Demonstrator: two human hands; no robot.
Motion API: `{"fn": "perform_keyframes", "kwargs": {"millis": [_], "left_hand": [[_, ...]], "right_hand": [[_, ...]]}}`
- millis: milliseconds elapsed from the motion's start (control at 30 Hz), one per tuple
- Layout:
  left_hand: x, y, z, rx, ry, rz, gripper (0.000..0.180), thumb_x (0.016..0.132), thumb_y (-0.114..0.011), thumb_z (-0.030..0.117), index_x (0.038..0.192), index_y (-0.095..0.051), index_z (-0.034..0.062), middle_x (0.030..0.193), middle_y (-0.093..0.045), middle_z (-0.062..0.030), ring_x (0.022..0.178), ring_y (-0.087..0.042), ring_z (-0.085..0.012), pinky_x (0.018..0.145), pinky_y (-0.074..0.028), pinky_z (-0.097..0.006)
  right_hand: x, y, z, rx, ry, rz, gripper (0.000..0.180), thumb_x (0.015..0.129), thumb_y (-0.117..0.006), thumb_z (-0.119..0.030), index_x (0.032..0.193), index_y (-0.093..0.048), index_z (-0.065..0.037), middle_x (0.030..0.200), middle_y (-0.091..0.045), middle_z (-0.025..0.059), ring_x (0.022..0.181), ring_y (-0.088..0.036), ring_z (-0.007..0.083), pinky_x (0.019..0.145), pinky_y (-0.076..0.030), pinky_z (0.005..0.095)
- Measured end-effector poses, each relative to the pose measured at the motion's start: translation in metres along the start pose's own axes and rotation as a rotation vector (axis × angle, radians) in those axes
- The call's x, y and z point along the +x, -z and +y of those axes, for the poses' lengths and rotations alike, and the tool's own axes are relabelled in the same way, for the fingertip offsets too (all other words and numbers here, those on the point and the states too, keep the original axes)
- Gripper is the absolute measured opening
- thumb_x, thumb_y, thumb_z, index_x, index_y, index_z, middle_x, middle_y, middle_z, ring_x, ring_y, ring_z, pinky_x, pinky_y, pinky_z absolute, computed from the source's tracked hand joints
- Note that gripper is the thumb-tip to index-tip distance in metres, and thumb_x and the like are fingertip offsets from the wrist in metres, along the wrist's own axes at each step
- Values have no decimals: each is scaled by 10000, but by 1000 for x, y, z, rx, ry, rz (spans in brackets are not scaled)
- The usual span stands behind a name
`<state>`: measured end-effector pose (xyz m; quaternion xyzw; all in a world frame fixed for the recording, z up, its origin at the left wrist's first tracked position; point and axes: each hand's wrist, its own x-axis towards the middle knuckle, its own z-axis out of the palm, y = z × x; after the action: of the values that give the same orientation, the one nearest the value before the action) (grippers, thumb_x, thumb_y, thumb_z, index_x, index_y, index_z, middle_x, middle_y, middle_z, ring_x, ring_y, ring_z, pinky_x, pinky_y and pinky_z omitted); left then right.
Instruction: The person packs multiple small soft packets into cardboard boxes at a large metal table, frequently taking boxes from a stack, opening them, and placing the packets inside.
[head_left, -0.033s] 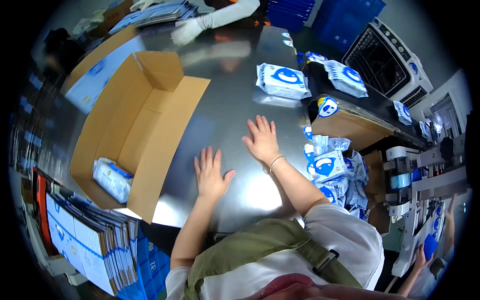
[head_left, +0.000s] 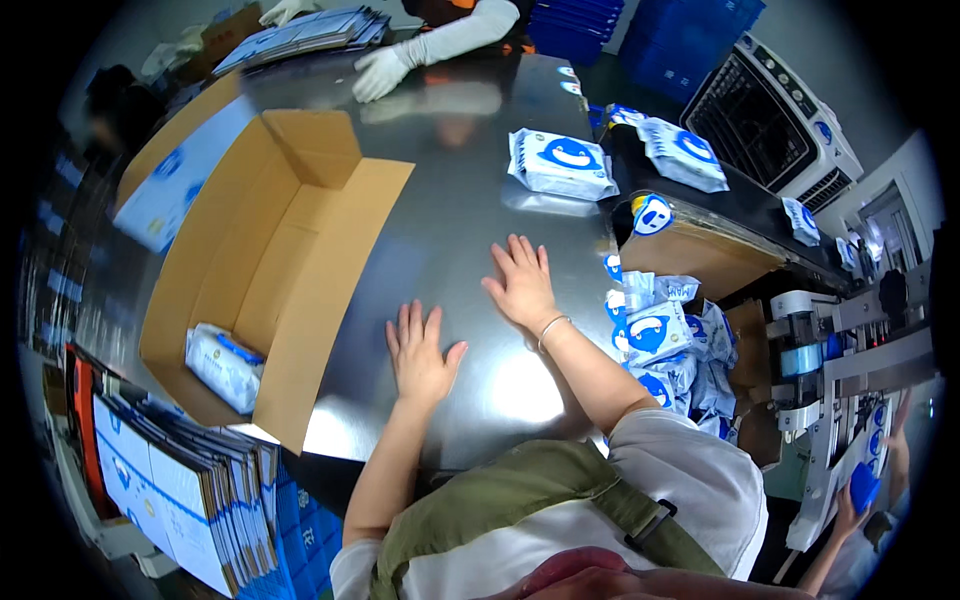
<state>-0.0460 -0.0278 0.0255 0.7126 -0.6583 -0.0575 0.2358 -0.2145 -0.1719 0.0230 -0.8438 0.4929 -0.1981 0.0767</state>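
Observation:
Both my hands rest flat on the shiny metal table with nothing in them. My left hand has its fingers spread, just right of an open cardboard box. Inside the box's near end lies one white-and-blue soft pack of wipes. Farther right, my right hand also lies with fingers apart and a bracelet at the wrist. Beyond it, another pack of wipes sits on the table near the conveyor's end.
A dark conveyor belt carries several packs at the right. Below its end stands a carton heaped with packs. Flattened boxes are stacked at lower left. Across the table is a co-worker's gloved hand.
The view has shifted slightly. The co-worker's gloved hand across the table has moved a little and its fingers show more apart. My hands stay on the table.

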Motion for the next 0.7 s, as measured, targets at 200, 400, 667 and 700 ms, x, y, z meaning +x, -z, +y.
{"fn": "perform_keyframes", "kwargs": {"millis": [200,400,667,700], "left_hand": [[-1,4,-1,24,36,-68,654,828,-658,397,1352,-440,72,1451,-340,-223,1386,-251,-377,1131,-145,-573],[-2,5,-2,20,84,-68,619,830,-664,374,1332,-454,78,1440,-352,-205,1380,-262,-365,1129,-152,-568],[4,2,1,-17,89,-40,557,824,-672,359,1276,-497,85,1419,-382,-203,1375,-273,-354,1123,-162,-563],[5,4,0,-16,86,-38,554,823,-674,355,1271,-498,79,1419,-383,-203,1373,-276,-355,1125,-162,-560]], "right_hand": [[11,11,14,153,41,5,660,744,-717,-243,1341,-477,-96,1433,-384,217,1384,-289,365,1136,-166,566],[112,98,79,-497,-55,331,961,618,-792,-116,1456,-333,-222,1516,-287,143,1409,-237,373,1088,-186,640],[244,140,112,-263,-130,-258,961,515,-842,-105,1382,-470,-291,1424,-471,43,1317,-430,299,1034,-407,454],[240,142,100,-267,-98,-261,938,523,-836,-113,1373,-482,-289,1410,-484,43,1297,-448,301,1023,-418,444]]}}
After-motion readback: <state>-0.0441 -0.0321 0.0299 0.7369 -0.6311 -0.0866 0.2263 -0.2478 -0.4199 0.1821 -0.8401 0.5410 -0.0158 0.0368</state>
